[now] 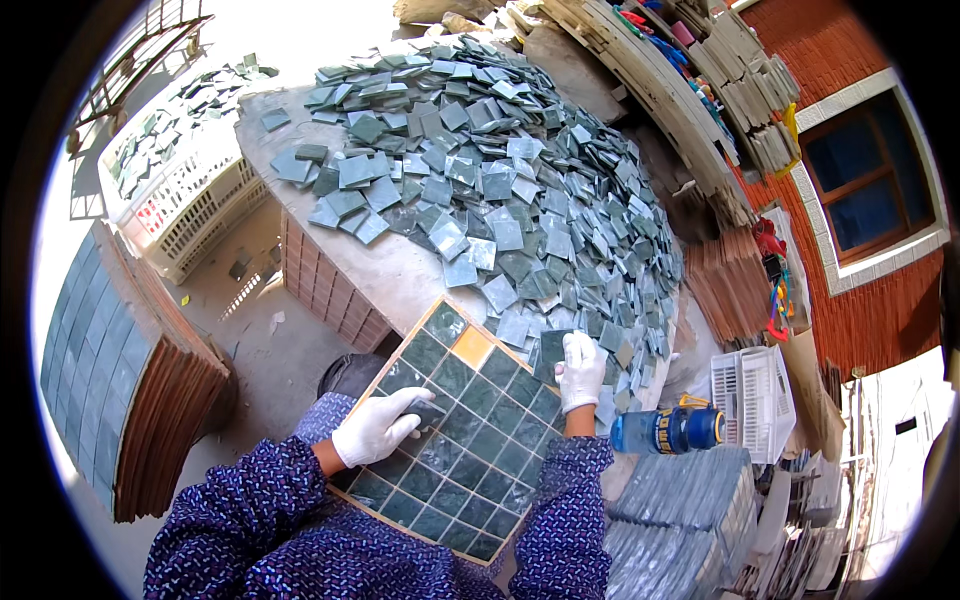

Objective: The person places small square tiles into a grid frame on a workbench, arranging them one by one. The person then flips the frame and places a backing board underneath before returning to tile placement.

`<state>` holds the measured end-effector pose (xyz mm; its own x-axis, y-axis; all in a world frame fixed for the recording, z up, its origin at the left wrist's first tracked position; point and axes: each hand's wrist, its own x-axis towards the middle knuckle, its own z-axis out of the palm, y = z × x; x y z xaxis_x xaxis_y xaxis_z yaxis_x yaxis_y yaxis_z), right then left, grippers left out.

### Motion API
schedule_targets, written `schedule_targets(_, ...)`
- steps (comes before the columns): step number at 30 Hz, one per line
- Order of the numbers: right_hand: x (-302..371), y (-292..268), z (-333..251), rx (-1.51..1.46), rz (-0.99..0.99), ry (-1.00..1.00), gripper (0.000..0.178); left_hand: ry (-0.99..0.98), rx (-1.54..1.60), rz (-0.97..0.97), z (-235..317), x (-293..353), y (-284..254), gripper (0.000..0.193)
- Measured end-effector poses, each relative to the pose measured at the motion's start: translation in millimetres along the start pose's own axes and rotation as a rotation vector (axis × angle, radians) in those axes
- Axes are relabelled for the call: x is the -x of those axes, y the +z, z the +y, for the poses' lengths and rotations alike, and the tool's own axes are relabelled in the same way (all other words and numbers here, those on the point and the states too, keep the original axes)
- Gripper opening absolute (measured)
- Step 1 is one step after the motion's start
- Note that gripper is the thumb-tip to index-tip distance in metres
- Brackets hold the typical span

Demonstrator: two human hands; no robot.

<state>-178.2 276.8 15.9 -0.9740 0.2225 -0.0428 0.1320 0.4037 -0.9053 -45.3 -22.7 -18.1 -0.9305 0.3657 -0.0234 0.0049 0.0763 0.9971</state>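
A square board with a thin yellow frame lies tilted across my lap, filled with rows of dark green stone tiles. One square near its far corner shows bare yellow-orange base. My left hand, in a white glove, is over the board's left side, closed on a small green tile. In my right hand, also gloved, another dark green tile is pinched beside the board's right edge. A large heap of loose green tiles covers the table just beyond.
Stacked tiled boards stand at left, near a white crate of tiles. To the right are a blue bottle, a white plastic basket and wrapped tile stacks. A red wall with a window rises behind.
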Motion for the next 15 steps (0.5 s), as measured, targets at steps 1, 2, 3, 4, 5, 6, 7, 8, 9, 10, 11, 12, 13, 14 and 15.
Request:
schedule_targets(1,2.9,8.4,-7.2,-0.043,-0.017,-0.004,0.024,-0.003,-0.009,-0.007,0.3,-0.7,-0.8,0.036)
schedule_targets(2,5.9,15.9,-14.7,-0.086,-0.034,-0.007,0.025,-0.006,-0.018,-0.014,0.1,-0.8,-1.1,0.037)
schedule_targets(3,9.5,20.8,-24.7,-0.032,-0.132,0.021,0.031,0.001,-0.018,-0.021,0.1,-1.3,-1.4,0.036)
schedule_targets(4,7.5,24.6,-21.8,0.021,-0.203,0.031,0.029,0.001,-0.013,-0.022,0.7,-1.5,-1.4,0.036)
schedule_targets(5,8.2,30.9,-23.2,0.067,-0.244,0.010,0.029,0.001,-0.008,-0.022,1.4,-1.3,-1.1,0.036)
schedule_targets(6,9.0,38.4,-24.0,0.115,-0.285,-0.012,0.028,0.001,-0.002,-0.022,0.7,-1.7,-0.7,0.036)
schedule_targets(7,10.1,47.3,-24.8,0.147,-0.296,-0.044,0.027,-0.013,0.008,-0.029,-1.2,-2.0,-0.6,0.035)
schedule_targets(8,11.5,53.2,-29.5,0.216,-0.320,0.017,0.025,-0.013,0.006,-0.029,-0.9,-1.6,-1.2,0.035)
schedule_targets(9,11.9,60.9,-27.4,0.229,-0.322,0.012,0.025,-0.013,0.004,-0.029,0.9,-1.8,-1.5,0.035)
schedule_targets(10,10.1,65.4,-19.7,0.244,-0.317,0.010,0.026,-0.010,0.004,-0.036,1.7,-2.8,-1.1,0.035)
schedule_targets(11,6.3,69.0,-9.3,0.471,-0.269,-0.329,0.029,0.008,-0.006,-0.036,0.2,-3.8,-0.1,0.036)
schedule_targets(12,5.1,66.7,1.1,0.535,-0.237,-0.350,0.030,0.016,-0.006,-0.041,0.7,-5.0,0.4,0.036)
schedule_targets(13,12.7,73.9,-8.2,0.594,-0.222,-0.373,0.030,0.012,-0.006,-0.032,0.4,-3.3,-0.6,0.036)
schedule_targets(14,20.7,80.2,-17.3,0.653,-0.205,-0.396,0.030,0.009,-0.007,-0.025,-0.4,-1.3,-1.8,0.036)
schedule_targets(15,26.6,81.5,-21.8,0.705,-0.205,-0.396,0.030,0.006,-0.004,-0.027,-1.2,-1.2,-2.0,0.036)
